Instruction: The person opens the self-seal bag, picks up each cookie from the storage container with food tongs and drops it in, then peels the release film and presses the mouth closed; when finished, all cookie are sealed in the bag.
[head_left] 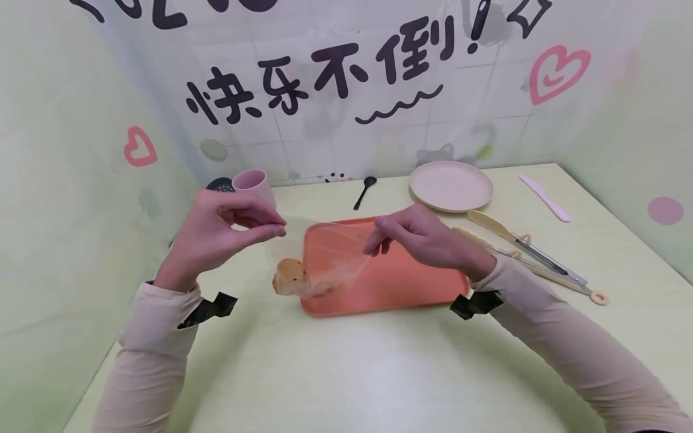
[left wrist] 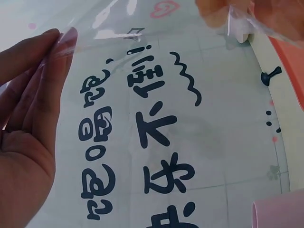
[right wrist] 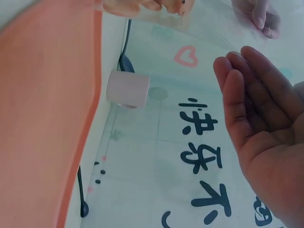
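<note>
A clear plastic bag (head_left: 346, 264) hangs stretched between my two hands, with bread pieces (head_left: 289, 276) low inside it. My left hand (head_left: 213, 234) pinches one side of the bag's upper edge between thumb and fingers. In the left wrist view, the film (left wrist: 102, 33) runs from the fingertips of the left hand (left wrist: 28, 137). Over the orange tray (head_left: 400, 279), my right hand (head_left: 428, 237) grips the bag's other side with bent fingers. The right wrist view has the right hand (right wrist: 270, 128) beside the thin film, and golden bread (right wrist: 147, 5) at the top.
A pink cup (head_left: 253, 183) and a dark perforated utensil (head_left: 221, 184) stand behind my left hand. Along the back lie a black spoon (head_left: 365, 191), a pink plate (head_left: 451, 185) and a pale pink knife (head_left: 544, 197). Tongs (head_left: 552, 264) lie right of the tray. Walls enclose the table.
</note>
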{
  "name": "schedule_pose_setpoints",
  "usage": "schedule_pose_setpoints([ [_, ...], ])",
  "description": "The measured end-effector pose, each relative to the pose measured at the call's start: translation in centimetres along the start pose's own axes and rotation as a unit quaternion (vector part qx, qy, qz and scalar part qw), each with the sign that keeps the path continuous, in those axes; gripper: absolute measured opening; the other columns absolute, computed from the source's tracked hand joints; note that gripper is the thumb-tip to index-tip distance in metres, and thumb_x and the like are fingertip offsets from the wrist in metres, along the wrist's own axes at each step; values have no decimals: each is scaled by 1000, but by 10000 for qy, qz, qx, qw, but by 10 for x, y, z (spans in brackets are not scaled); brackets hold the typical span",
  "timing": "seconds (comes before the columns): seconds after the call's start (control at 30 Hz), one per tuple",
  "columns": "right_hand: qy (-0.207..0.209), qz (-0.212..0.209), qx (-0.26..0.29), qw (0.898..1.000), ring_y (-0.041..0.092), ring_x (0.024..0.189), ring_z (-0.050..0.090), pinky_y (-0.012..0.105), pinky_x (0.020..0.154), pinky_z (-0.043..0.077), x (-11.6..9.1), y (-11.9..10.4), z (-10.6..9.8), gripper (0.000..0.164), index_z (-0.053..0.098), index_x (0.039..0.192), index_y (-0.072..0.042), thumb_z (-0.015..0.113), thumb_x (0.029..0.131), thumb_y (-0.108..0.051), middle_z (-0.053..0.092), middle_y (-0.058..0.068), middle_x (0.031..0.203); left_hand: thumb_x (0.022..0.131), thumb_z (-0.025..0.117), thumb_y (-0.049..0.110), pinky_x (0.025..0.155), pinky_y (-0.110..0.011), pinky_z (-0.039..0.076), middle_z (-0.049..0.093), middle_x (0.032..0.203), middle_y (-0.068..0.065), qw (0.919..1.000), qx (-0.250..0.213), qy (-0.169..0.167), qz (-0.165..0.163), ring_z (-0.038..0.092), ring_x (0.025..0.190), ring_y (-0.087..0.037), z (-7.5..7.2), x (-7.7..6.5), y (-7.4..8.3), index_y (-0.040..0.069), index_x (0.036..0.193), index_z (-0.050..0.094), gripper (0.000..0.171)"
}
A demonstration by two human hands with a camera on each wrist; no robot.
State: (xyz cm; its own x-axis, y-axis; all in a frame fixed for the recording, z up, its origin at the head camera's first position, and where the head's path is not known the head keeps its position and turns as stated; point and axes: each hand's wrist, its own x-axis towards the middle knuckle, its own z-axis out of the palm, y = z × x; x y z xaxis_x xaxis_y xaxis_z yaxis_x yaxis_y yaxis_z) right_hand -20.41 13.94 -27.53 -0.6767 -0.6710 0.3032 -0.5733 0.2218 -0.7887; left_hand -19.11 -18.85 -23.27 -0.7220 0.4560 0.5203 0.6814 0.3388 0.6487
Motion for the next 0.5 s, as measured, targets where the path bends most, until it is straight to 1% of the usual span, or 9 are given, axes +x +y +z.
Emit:
schedule_pose_setpoints([
  [0.07,120,-227,-1,9997,12,79,70,29,76,60,1,-3,6,41,78,90,0,41,106,-6,77,12,87,74,83,-8,68,-19,59,77,80,4,10000,9,79,4,73,70,-8,-4,-5,2,6,88,78,21],
  [0.13,183,-491,-45,9986,11,77,71,29,74,61,1,-8,12,40,78,89,0,42,105,-2,77,10,85,73,81,-13,67,-18,59,77,81,6,9997,-194,130,71,74,71,-8,-10,-12,3,3,89,78,24],
  [0.23,68,-708,-56,9975,10,74,70,29,74,61,6,-18,24,40,78,89,-2,41,104,-1,76,5,84,69,76,-25,66,-18,58,78,83,-2,9969,-699,173,333,74,72,-11,-23,-23,4,-5,90,76,29],
  [0.3,-67,-592,36,9982,12,75,69,29,75,61,14,-22,33,40,78,89,-5,41,105,-3,75,3,84,67,74,-29,66,-19,58,78,83,-7,9953,-885,206,345,74,72,-13,-33,-30,0,-9,90,74,30],
  [0.37,-204,-259,257,9991,15,76,70,29,76,61,29,-20,44,40,77,89,-5,41,106,-8,75,5,84,68,76,-26,65,-17,57,77,81,-6,9985,-439,299,86,74,71,-12,-44,-37,-10,-7,89,75,28],
  [0.4,-249,-46,319,9992,16,76,71,29,77,61,40,-15,51,40,78,89,-5,42,106,-11,75,5,85,70,77,-22,65,-16,57,77,81,-3,9992,-98,324,-211,74,70,-10,-49,-40,-18,-4,90,76,27],
  [0.43,-288,173,358,9988,17,76,71,30,78,61,52,-9,58,40,78,90,-5,43,107,-13,76,7,85,73,79,-16,66,-15,57,77,81,-1,9977,277,267,-556,74,70,-8,-54,-42,-29,-1,92,76,24],
  [0.47,-319,424,362,9979,19,77,72,29,79,61,65,-1,65,40,78,90,-5,44,107,-16,76,8,85,76,81,-8,66,-14,57,77,80,1,9931,682,151,-940,73,70,-5,-58,-44,-44,2,93,77,20],
  [0.5,-364,703,367,9962,22,78,72,30,80,61,79,8,73,40,78,90,-4,45,107,-19,76,10,85,79,82,-1,67,-13,57,77,81,3,9847,1058,-40,-1385,73,70,-3,-61,-46,-60,5,95,77,18],
])
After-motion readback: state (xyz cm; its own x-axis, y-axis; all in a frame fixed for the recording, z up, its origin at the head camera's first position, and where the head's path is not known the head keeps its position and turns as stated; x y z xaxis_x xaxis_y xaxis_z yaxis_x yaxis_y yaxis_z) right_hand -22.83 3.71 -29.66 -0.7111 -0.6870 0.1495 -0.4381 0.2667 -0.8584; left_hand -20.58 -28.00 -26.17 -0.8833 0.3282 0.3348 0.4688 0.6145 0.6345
